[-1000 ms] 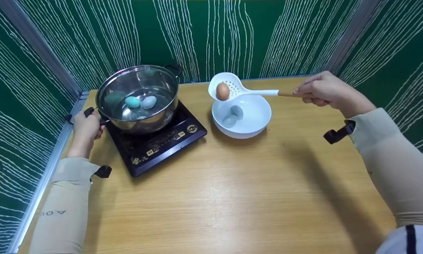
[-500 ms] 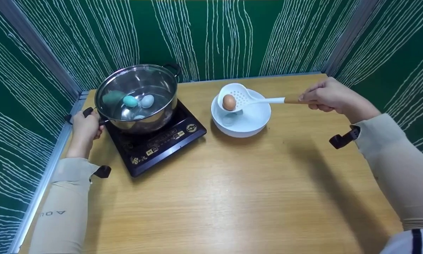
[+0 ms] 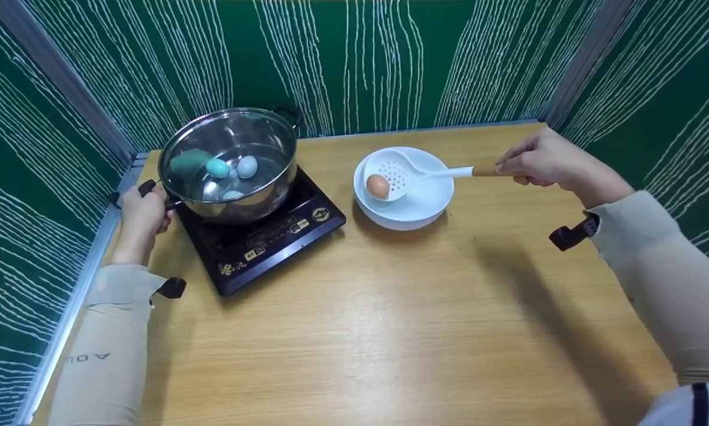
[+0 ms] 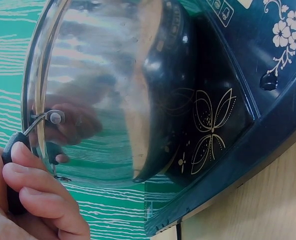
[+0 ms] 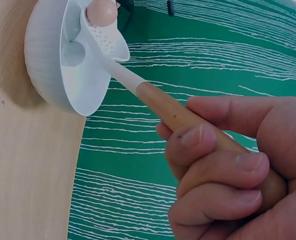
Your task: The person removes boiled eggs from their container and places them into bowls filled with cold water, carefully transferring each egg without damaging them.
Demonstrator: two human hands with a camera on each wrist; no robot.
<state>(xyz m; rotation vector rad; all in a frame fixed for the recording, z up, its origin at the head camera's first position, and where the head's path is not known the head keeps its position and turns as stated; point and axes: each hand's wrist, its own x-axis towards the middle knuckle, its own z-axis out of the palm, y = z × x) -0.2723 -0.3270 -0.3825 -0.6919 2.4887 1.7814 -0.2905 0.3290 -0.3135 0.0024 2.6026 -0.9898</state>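
My right hand (image 3: pixel 540 158) grips the wooden handle of a white slotted ladle (image 3: pixel 410 173), fingers curled round it in the right wrist view. A brown egg (image 3: pixel 378 186) sits at the left edge of its perforated bowl, tilted over the white bowl (image 3: pixel 434 195). Two pale eggs (image 5: pixel 74 53) lie inside the white bowl in the right wrist view; the ladle mostly hides them in the head view. My left hand (image 3: pixel 143 213) grips the black side handle of a steel pot (image 3: pixel 271 198). In the pot's water are a turquoise egg (image 3: pixel 217 168) and pale eggs (image 3: pixel 248 167).
The pot stands on a black induction cooker (image 3: pixel 277 239) at the left of the wooden table (image 3: pixel 360 319). The white bowl is right of the cooker. Green panels (image 3: pixel 384 71) with white lines close off the back and sides.
The ladle with the brown egg has come down from above the bowl's back left rim into the bowl's opening, and the egg has shifted toward the ladle's left edge. My left hand stays put.
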